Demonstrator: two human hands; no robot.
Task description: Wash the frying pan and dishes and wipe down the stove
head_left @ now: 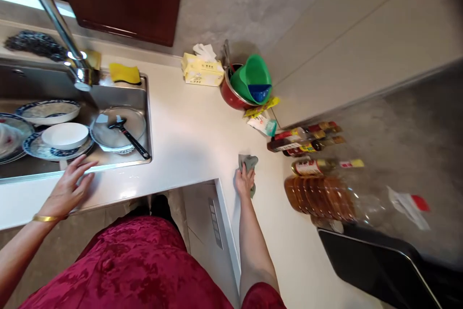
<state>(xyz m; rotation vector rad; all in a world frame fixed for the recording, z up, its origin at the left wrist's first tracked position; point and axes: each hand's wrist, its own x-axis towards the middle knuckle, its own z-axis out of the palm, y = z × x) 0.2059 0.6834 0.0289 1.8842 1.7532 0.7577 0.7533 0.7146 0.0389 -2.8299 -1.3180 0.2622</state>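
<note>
My right hand (244,181) presses a grey cloth (248,161) onto the white countertop (191,135), fingers closed over it. My left hand (68,187) rests flat with fingers spread on the counter's front edge, just below the steel sink (144,106). A gold bangle sits on that wrist. The sink holds several blue-rimmed plates and bowls (50,111), a glass lid (117,128) and a black spatula (130,138).
A faucet (54,15) arches over the sink, with a yellow sponge (125,73) behind it. A tissue box (202,70), a red pot with green and blue bowls (249,82), sauce bottles (307,138), a large oil bottle (325,198) and a black cooktop (379,265) stand around.
</note>
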